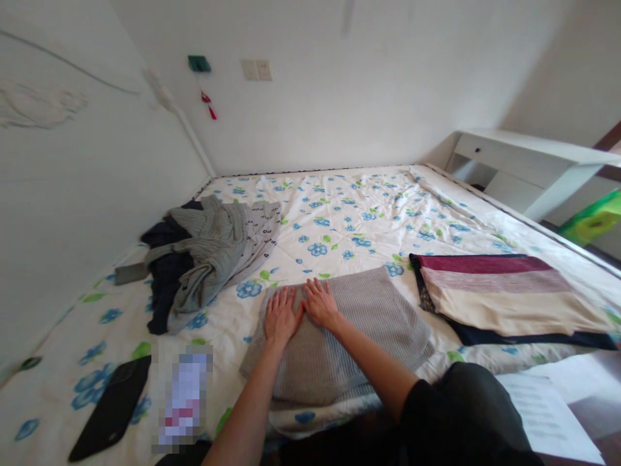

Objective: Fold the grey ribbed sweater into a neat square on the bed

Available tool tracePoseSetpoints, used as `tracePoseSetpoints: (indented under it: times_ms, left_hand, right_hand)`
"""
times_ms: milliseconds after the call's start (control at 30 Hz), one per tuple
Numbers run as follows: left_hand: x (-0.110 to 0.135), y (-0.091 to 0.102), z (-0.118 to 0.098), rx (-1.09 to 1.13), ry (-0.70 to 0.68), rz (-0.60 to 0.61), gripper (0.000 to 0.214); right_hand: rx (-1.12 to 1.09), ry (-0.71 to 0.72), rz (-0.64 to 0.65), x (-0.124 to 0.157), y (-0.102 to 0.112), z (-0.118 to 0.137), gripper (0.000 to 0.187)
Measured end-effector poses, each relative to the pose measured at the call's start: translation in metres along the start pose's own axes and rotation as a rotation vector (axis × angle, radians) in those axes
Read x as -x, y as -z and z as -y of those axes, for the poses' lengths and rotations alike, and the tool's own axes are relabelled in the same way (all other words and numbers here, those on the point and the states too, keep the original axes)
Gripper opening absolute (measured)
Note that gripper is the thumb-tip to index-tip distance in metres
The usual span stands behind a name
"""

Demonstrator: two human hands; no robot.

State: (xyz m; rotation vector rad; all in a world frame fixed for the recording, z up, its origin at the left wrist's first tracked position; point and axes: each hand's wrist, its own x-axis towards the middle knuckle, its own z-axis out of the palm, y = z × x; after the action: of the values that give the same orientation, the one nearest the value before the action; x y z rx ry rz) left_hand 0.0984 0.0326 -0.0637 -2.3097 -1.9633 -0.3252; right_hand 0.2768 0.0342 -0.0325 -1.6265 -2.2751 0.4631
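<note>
A grey ribbed knit sweater (359,330), folded into a flat shape, lies on the flowered bedsheet (334,226) in front of me. My left hand (283,315) rests flat on its upper left part, fingers stretched out. Close beside it, my right hand (320,303) is also spread flat on the knit, near the top edge. The two thumbs almost touch. Neither hand grips anything. Part of the sweater's lower side is hidden under my forearms.
At left sits a heap of rumpled clothes (208,252), grey and dark. Folded clothes with a striped top (504,291) lie at right. A black phone (114,408) is at lower left, papers (548,414) at lower right. A white desk (528,155) stands beyond the bed.
</note>
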Motion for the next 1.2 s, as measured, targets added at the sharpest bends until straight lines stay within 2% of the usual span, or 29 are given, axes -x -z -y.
tracePoseSetpoints:
  times_ms: [67,167,300,467,600,767,900,967,1033,1100,1200]
  left_hand:
    - [0.000,0.000,0.001,-0.005,-0.006,0.009,0.069]
    - [-0.001,-0.002,0.002,0.007,0.001,0.006,0.070]
    - [-0.003,-0.003,0.001,0.028,0.008,0.007,0.072]
    - [-0.002,-0.002,0.001,0.003,0.020,0.015,0.072]
    - [-0.002,-0.001,-0.001,0.002,0.027,0.017,0.071]
    - [-0.003,0.004,-0.002,-0.005,0.022,0.045,0.072]
    - [0.001,0.008,-0.006,-0.024,0.040,0.053,0.070]
    - [0.004,0.009,-0.020,-0.009,0.065,0.038,0.067]
    - [0.005,0.008,-0.048,0.046,0.059,0.035,0.067]
    - [0.002,0.007,-0.088,0.131,-0.023,0.055,0.068]
    - [-0.008,0.001,-0.158,0.236,-0.230,0.094,0.068]
  right_hand:
    - [-0.016,-0.040,0.032,-0.010,-0.011,0.009,0.067]
    - [-0.015,-0.086,0.029,-0.010,-0.015,-0.007,0.071]
    - [0.056,-0.171,0.014,0.006,0.003,-0.061,0.079]
    - [0.157,-0.335,0.030,0.030,0.035,-0.139,0.080]
    - [0.225,-0.426,0.014,0.046,0.053,-0.191,0.080]
    - [0.245,-0.535,0.046,0.060,0.065,-0.236,0.079]
    - [0.266,-0.580,0.050,0.064,0.064,-0.250,0.077]
    - [0.268,-0.585,0.039,0.063,0.060,-0.251,0.077]
    - [0.261,-0.588,0.020,0.062,0.057,-0.251,0.078]
    - [0.252,-0.591,0.007,0.061,0.055,-0.250,0.078]
    - [0.242,-0.587,-0.009,0.062,0.054,-0.250,0.078]
